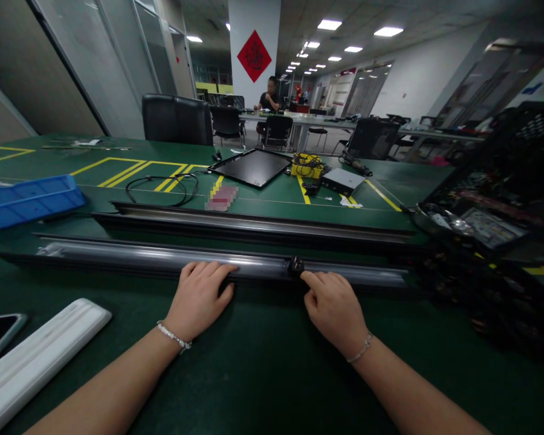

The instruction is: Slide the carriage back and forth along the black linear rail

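A long black metal channel [140,257] with a shiny grey inner face lies across the table in front of me. My left hand [202,296] grips its near wall, fingers hooked over the rim and thumb on the near side. Inside the channel, right of its middle, sits a small black plug-like piece [295,264]. My right hand [333,305] is closed beside that piece, its index fingertip against it and the other fingers curled. Just behind lies a second, similar channel [254,226], which neither hand touches.
A blue bin [31,199] stands left, with a white long bar [40,356] and a phone-like device [0,335] nearer me. Farther back lie a black panel [254,166], a yellow box with cables [307,166] and a grey box [343,180]. Dark equipment [489,223] crowds the right. A person [269,99] sits far off.
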{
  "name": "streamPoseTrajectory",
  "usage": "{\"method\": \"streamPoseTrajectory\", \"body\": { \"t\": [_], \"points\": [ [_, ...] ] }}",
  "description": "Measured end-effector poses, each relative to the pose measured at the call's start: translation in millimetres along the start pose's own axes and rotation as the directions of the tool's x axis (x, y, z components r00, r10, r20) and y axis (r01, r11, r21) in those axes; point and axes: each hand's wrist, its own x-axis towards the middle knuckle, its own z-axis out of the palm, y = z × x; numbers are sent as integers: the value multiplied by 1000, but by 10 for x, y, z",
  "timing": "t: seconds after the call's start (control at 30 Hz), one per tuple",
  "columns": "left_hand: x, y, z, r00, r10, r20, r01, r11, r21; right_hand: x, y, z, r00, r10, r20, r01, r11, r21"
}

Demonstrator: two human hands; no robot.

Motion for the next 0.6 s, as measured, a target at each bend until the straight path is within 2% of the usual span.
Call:
{"method": "streamPoseTrajectory", "body": {
  "t": [0.23, 0.6],
  "points": [
    [-3, -5, 3, 1000, 18, -8, -18, 1000, 1, -5, 30, 45, 998, -30, -50, 32, 999, 30],
    [-5, 9, -16, 1000, 24, -15, -24, 999, 31, 2, 13, -31, 1000, -14, 18, 14, 1000, -28]
  ]
}}
